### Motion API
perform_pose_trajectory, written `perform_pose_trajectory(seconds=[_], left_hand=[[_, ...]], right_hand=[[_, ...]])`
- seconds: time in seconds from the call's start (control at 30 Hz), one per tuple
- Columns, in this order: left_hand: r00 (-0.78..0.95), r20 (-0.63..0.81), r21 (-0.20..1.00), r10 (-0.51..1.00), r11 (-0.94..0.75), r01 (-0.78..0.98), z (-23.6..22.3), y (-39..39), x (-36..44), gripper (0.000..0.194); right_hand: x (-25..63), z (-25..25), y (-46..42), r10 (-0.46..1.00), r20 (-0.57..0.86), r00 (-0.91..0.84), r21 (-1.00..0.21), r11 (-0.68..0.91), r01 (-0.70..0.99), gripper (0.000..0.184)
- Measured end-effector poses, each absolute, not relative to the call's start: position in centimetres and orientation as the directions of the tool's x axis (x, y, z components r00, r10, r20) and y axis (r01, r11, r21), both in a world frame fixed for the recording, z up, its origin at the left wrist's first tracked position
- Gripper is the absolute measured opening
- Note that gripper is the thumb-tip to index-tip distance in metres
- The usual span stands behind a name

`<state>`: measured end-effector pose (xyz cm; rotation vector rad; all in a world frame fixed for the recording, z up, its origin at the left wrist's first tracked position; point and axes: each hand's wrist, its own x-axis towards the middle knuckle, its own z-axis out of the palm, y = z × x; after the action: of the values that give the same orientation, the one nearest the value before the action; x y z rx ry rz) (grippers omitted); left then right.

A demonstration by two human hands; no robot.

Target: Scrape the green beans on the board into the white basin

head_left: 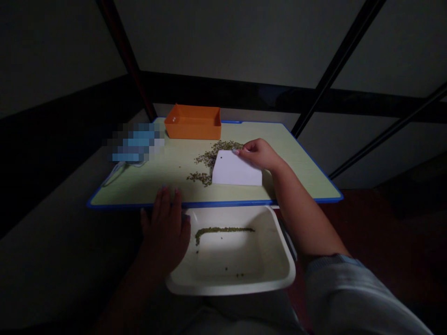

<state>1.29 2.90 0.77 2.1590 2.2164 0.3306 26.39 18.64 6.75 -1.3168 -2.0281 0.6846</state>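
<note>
Right hand (261, 154) in a pinch on white scraper (237, 170) (seeds (210, 159) partly invisible behind); shadowy left hand (166, 228) loosely spread

On my feed I count two hands, one left hand (165, 232) and one right hand (261, 154); two bins, one orange bin (193, 133) and one white bin (226, 284); one table (303, 163); one scraper (237, 170); one blurred blue item (138, 142); one sleeve (349, 288). The seeds (220, 147) are too many for me to count.
</note>
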Motion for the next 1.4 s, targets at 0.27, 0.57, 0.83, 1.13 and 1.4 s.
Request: perform_pose_trajectory(seconds=[0.27, 0.57, 0.83, 1.13, 1.4], left_hand=[[-0.040, 0.112, 0.160, 0.993, 0.021, 0.987, 1.01, 2.88, 1.42, 0.058], [-0.029, 0.154, 0.168, 0.988, 0.003, 0.986, 0.53, 2.82, 1.20, 0.058], [-0.025, 0.134, 0.162, 0.991, 0.003, 0.987, 0.78, 2.77, 1.20, 0.058], [-0.026, 0.138, 0.156, 0.990, 0.004, 0.988, 0.70, 2.94, 1.29, 0.058], [0.000, 0.191, 0.154, 0.982, -0.030, 0.988, 0.28, 3.01, 1.08, 0.058]], right_hand=[[26.42, 6.62, 18.79, 0.930, 0.218, -0.297, -0.697, 0.361, 0.620, 0.052], [26.33, 6.61, 18.82, 0.922, 0.230, -0.310, -0.683, 0.380, 0.624, 0.052], [26.25, 6.68, 18.75, 0.920, 0.223, -0.322, -0.676, 0.384, 0.628, 0.054], [26.28, 6.60, 18.84, 0.920, 0.224, -0.320, -0.676, 0.384, 0.629, 0.054], [26.29, 6.61, 18.86, 0.917, 0.234, -0.324, -0.668, 0.394, 0.631, 0.052]])
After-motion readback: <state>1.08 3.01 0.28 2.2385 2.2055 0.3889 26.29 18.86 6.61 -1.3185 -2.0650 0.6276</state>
